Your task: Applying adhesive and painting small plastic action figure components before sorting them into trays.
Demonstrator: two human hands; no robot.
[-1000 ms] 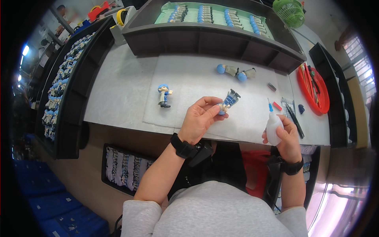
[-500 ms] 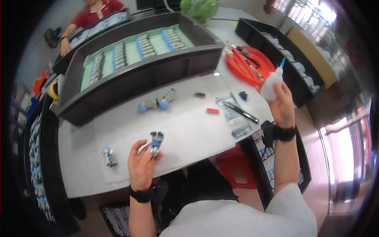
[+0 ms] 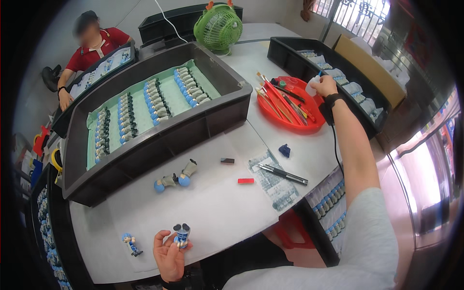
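Your left hand (image 3: 169,253) sits at the lower left of the frame, fingers curled closed around a small blue figurine (image 3: 181,235) that stands roughly upright out of your grip, its dark end up and its long axis running nearly vertical in the picture. Your right hand (image 3: 325,86) is far off at the upper right, arm stretched almost fully out, wrapped around a small white squeeze bottle (image 3: 313,87) just at the right rim of the red tray (image 3: 309,126) of brushes; how tightly the fingers close on it you cannot quite tell, but the bottle is clearly in that hand. So the two held things are well apart, on a diagonal from lower left to upper right, with the grey table (image 3: 217,203) between them. The figurine lies down and to the left of the bottle. Near your left hand, just to its left, a second blue figurine (image 3: 131,243) stands on the table untouched; two more figurines (image 3: 175,178) lie on their sides higher up, below the long black bin (image 3: 193,126) of rows of figures.
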